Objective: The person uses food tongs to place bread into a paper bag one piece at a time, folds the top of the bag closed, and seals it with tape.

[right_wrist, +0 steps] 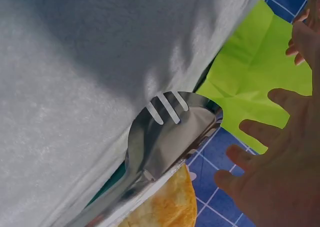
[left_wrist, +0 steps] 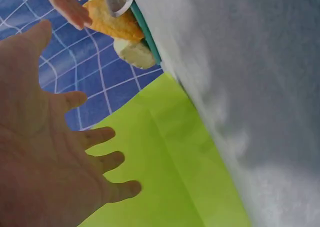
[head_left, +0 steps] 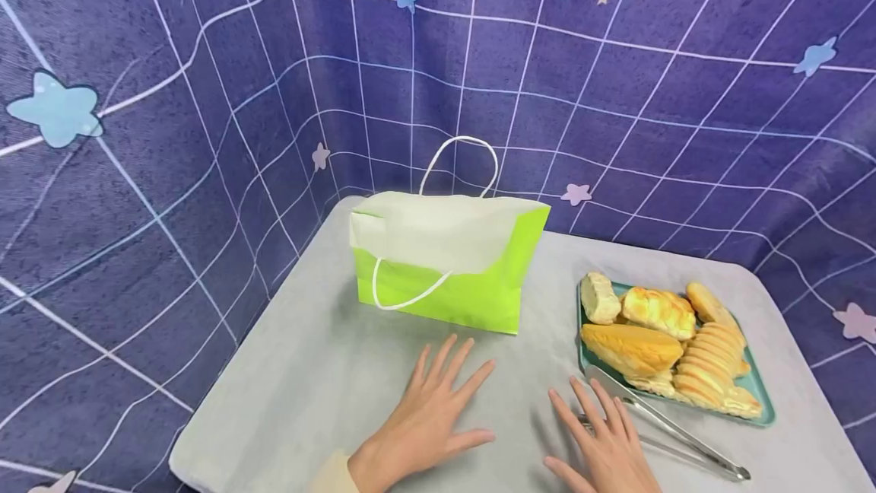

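Note:
My left hand hovers over the table in front of a green paper bag, fingers spread and holding nothing. The bag stands with its top open, showing a white inside and two white cord handles. To the right, my right hand has its fingers extended beside metal tongs, apart from them in the right wrist view. One slotted end of the tongs shows there. A teal tray holds several breads, among them a golden loaf and a ridged bread.
A pale cloth covers the table, whose rounded edges show at left and right. Behind and beside it hangs a blue curtain with a white grid and stars. The tray lies near the table's right side.

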Available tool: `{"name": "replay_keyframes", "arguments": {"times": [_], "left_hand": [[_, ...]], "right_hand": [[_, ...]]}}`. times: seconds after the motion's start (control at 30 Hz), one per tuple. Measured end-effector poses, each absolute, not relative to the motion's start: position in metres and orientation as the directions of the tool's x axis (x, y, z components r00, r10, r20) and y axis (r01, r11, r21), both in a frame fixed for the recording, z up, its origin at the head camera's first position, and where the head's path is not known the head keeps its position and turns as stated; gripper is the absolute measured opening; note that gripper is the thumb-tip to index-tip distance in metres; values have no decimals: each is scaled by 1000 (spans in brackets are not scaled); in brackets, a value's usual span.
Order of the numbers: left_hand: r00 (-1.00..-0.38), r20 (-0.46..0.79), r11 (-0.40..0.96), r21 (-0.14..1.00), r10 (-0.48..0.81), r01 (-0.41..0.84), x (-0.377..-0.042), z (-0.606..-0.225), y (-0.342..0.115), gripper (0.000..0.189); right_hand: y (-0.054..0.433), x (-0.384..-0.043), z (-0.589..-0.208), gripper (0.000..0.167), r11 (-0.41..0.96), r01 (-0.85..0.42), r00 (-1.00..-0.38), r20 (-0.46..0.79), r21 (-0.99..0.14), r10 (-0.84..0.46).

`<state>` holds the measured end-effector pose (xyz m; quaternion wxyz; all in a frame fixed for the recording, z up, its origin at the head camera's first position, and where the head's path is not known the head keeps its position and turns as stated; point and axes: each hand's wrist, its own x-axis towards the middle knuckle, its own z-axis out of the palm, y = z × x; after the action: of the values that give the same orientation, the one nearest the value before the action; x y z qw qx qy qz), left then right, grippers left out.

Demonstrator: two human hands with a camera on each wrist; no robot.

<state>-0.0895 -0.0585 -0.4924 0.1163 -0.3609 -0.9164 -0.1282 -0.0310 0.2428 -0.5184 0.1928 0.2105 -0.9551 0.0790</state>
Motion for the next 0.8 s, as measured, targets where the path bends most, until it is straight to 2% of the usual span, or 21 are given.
{"name": "replay_keyframes", "arguments": {"times": [0.13,0.23,0.3,0.37,0.47,0.53,0.57,0.63,0.8], "left_hand": [[-699,282,684,169,657,710,-86,-471,-70,80],[-652,362,620,217,666,754,-84,-445,-83,60],[-590,476,541,253,652,802,-82,-423,-91,34],[-496,623,450,246,605,858,-82,-400,-98,12],[-335,813,350,175,476,920,-87,-366,-105,28],[-267,886,351,129,379,927,-93,-347,-110,31],[-252,906,366,119,339,923,-97,-338,-111,30],[-255,922,408,122,291,905,-107,-328,-114,24],[-362,881,506,172,305,845,-132,-331,-113,11]], "right_hand": [[244,-31,-516,88,904,-422,-847,386,-67,-366],[246,-30,-510,85,912,-399,-871,349,-95,-345],[250,-29,-503,80,920,-375,-890,322,-110,-325],[255,-28,-496,74,932,-339,-912,288,-129,-292],[269,-27,-484,69,953,-274,-941,243,-132,-237],[281,-27,-480,67,963,-236,-954,218,-127,-206],[287,-28,-479,67,966,-227,-957,212,-120,-198],[299,-28,-478,64,971,-214,-962,193,-106,-191],[325,-28,-479,63,978,-189,-981,61,-93,-184]]}}
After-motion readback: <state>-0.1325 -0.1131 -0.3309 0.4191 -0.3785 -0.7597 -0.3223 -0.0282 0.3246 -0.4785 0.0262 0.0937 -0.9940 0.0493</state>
